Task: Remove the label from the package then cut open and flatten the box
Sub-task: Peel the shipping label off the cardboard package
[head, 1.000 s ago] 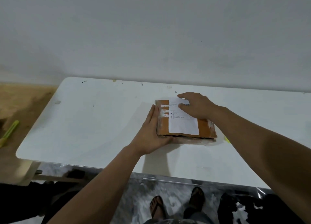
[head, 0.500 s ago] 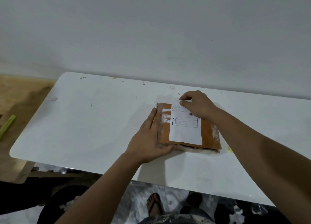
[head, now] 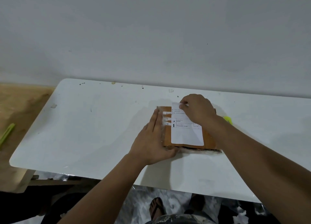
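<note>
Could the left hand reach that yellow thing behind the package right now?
Probably not easily. The yellow object lies beyond the package, on its right, behind the right hand; the left hand would have to cross both.

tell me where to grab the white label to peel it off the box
Pinch the label at its far top corner, where the right hand seems to have an edge lifted. Come from the far side and pull toward you, while the left hand steadies the box.
</note>
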A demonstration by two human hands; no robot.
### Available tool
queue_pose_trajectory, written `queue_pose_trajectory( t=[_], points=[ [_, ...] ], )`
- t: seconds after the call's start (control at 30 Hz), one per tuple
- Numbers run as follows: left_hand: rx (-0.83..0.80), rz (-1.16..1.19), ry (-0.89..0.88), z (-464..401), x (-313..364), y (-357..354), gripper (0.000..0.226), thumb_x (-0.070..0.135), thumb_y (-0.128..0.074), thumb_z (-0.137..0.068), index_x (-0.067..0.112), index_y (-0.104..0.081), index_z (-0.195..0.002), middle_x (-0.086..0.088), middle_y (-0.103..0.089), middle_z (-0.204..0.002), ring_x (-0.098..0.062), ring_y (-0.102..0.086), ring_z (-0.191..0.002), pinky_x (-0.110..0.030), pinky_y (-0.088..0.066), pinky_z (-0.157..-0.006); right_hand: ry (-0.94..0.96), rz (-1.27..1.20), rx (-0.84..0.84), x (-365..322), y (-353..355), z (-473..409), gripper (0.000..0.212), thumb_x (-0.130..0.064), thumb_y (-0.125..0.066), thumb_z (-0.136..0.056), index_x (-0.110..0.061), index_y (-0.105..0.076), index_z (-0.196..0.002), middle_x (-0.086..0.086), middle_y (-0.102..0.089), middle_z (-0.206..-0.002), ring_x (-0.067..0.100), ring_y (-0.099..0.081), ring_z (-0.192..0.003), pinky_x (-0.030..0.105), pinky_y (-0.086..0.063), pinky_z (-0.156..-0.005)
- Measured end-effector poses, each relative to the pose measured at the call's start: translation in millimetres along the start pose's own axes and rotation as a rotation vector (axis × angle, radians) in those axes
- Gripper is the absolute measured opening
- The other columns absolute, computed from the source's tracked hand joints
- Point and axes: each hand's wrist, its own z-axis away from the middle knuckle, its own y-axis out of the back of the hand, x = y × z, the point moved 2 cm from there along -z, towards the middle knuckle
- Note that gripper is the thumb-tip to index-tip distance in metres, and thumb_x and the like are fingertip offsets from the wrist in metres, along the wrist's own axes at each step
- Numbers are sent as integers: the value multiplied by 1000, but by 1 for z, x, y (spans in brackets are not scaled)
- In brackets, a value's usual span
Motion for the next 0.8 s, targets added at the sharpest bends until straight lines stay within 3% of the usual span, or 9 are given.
queue_pose_trajectory(
  t=[0.1,0.3,0.47,0.6,0.8],
  points=[
    [4,-22,16,0,-4,-3,125,80,-55,-73,24,17,-158,6,18,-167,-8,6,-154,-40,-27,-121,-9,-30,29,0,2,3,17,-29,-58,-94,-24,-74,-96,-6,-73,-103,21,-64,-97,40,-48,-88],
    [10,-17,32,1,-5,-4,127,82,-56,-69,26,13,-159,12,17,-166,-11,-15,-152,-42,-34,-116,-16,-157,32,11,2,5,15,-32,-62,-93,-25,-75,-96,-6,-74,-101,18,-66,-92,30,-47,-74],
    [24,-19,12,1,-2,-3,126,80,-56,-71,24,14,-159,13,18,-166,-5,-5,-152,-38,-33,-116,0,-357,19,22,1,8,11,-29,-65,-92,-24,-74,-90,-5,-73,-93,16,-63,-85,29,-45,-69],
    [-10,-35,16,0,-1,-4,126,79,-58,-72,26,18,-158,14,21,-165,-6,-3,-153,-37,-23,-118,27,-434,4,26,0,9,11,-27,-65,-92,-22,-74,-92,-8,-72,-94,9,-61,-82,24,-42,-65],
    [-34,-14,44,-1,-1,-4,128,76,-61,-70,27,20,-157,19,25,-163,-6,-2,-153,-47,-20,-120,36,-482,-23,29,5,12,11,-25,-64,-93,-23,-74,-91,-12,-71,-90,7,-62,-82,18,-41,-62]
  ],
)
